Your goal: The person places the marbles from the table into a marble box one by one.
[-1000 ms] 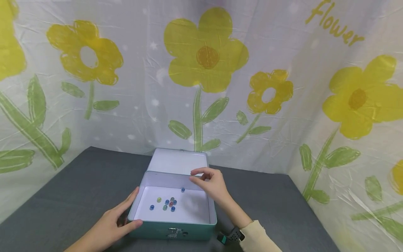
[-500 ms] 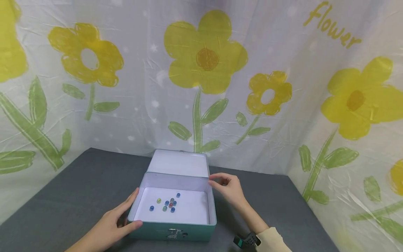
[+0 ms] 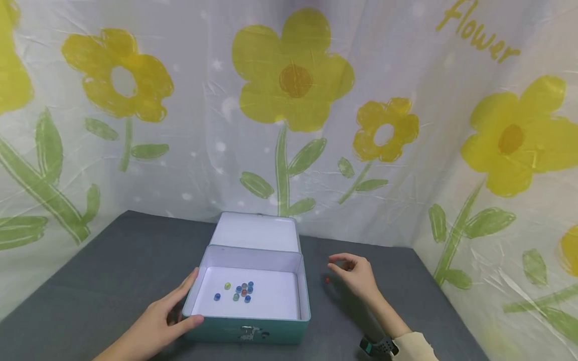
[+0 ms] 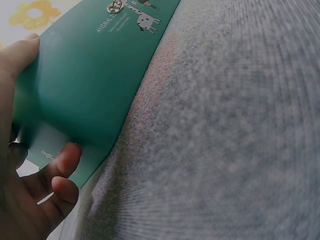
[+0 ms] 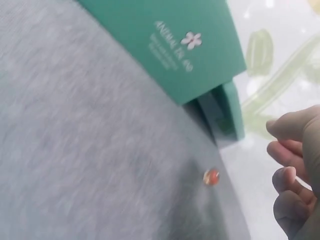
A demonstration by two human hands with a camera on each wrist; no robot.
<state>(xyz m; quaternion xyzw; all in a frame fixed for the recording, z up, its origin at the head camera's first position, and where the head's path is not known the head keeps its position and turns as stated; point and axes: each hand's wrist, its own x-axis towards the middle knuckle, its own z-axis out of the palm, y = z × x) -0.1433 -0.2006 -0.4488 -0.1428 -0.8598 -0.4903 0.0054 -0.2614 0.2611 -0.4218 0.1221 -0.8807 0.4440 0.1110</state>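
Note:
A green tin box [image 3: 244,331] with a white inside stands on the dark cloth, its lid [image 3: 255,232] folded back. Several glass marbles [image 3: 244,292], blue, green, clear and reddish, lie on its floor left of the middle. My left hand [image 3: 155,318] grips the box's front left corner, thumb on the front wall and fingers along the side. To the right of the box my right hand [image 3: 357,276] hovers above the cloth with bent fingers and nothing visible between them. An orange marble [image 5: 212,177] rests on the cloth, just left of and below those fingers in the head view.
Grey cloth [image 3: 149,260] covers the table. White curtains [image 3: 194,130] printed with yellow flowers hang behind and at both sides. A dark watch [image 3: 379,346] sits on my right wrist, by a cream sleeve.
My right hand has moved right, from over the box to beside it. A blue marble has rolled forward from the back to the group. The orange marble now shows on the cloth.

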